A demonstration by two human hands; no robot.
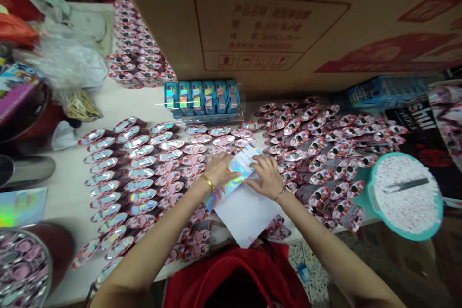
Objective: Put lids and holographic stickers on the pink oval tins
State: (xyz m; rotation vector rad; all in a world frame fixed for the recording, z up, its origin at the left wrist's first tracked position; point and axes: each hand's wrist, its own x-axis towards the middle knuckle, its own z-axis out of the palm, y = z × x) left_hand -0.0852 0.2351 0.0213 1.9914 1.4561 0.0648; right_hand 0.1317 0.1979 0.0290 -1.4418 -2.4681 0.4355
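Note:
A shiny holographic sheet (226,189) with pale strips at its upper end slants between my two hands. My left hand (218,170) grips its left edge, thumb lying across the sheet. Across from it, my right hand (266,176) pinches the right edge near the pale strips. Beneath the sheet is a white paper (249,212), its lower corner pointing toward my body. Rows of small oval-ended packs (168,166) in pink and red stand around my hands; those on the left have shiny silver tops, while several nearer ones show round pink discs.
A large cardboard box (270,24) walls off the back. Blue small boxes (202,97) in clear wrap stand before it. More packs (317,147) crowd the right, beside a turquoise tub (371,192) of white bits. A metal bowl (54,255) and plastic bags (75,53) lie left.

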